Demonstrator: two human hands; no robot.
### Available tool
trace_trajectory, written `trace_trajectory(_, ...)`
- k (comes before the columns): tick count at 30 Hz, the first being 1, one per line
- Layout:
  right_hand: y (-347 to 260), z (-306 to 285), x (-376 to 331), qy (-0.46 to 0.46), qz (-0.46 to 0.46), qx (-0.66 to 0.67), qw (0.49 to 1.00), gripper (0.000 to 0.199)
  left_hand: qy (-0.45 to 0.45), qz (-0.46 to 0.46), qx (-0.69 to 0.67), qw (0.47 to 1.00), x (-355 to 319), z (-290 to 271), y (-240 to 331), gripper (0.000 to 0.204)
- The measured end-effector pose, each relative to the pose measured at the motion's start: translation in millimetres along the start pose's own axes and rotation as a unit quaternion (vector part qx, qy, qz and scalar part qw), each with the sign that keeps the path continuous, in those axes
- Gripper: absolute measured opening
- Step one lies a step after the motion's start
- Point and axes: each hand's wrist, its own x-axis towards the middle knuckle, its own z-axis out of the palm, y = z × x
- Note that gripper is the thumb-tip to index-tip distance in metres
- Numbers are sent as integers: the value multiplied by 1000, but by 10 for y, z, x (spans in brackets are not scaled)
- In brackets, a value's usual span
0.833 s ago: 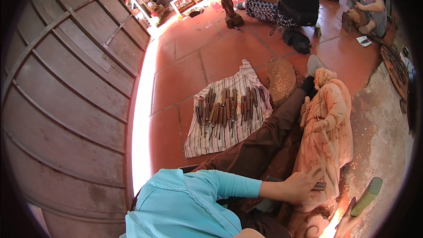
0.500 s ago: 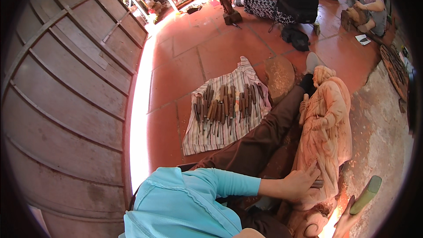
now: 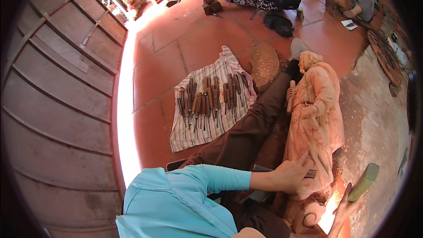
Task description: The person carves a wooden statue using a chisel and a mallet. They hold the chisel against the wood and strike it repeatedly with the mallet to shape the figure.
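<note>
Both grips survive my view's shift, setup seemingly intact: left hand [image 3: 288, 175] pinches brown rod [image 3: 311, 174] at pale wooden statue [image 3: 315, 94]; right [image 3: 345, 207] clasps green block [image 3: 364, 182].

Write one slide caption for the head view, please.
Left hand holding brown tool handle at carved figure; right hand holding green block.

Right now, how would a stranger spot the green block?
Find the big carved statue at picture right. Just right of its lower end, the right hand holds the long block. Its green colour sets it apart from the brown-handled tools on the striped cloth.
</note>
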Motion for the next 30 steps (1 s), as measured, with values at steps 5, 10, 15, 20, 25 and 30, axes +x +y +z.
trace_trajectory(5, -287, 22, 3, 4, -29, 6, 1000, 30, 20, 32, 21, 999, -10, 1, -13, 57)
trace_trajectory(10, -317, 12, 13, -8, 7, -11, 1000, 30, 42, 59, 52, 996, -4, 88, -25, 54)
trace_trajectory(15, -313, -10, 0, -11, -7, -9, 1000, 29, 62, 77, 59, 993, 13, 97, -43, 53)
trace_trajectory(20, -491, 22, -15, -10, -25, -26, 999, 24, 65, 94, 85, 990, -5, 64, -74, 55)
trace_trajectory(25, -342, 1, 23, -33, -57, -28, 997, 28, 16, 161, -38, 986, 33, -147, 89, 40)
trace_trajectory(30, -292, -1, 72, -45, -143, -61, 987, 31, 105, 290, -76, 948, 135, -88, 440, 44)
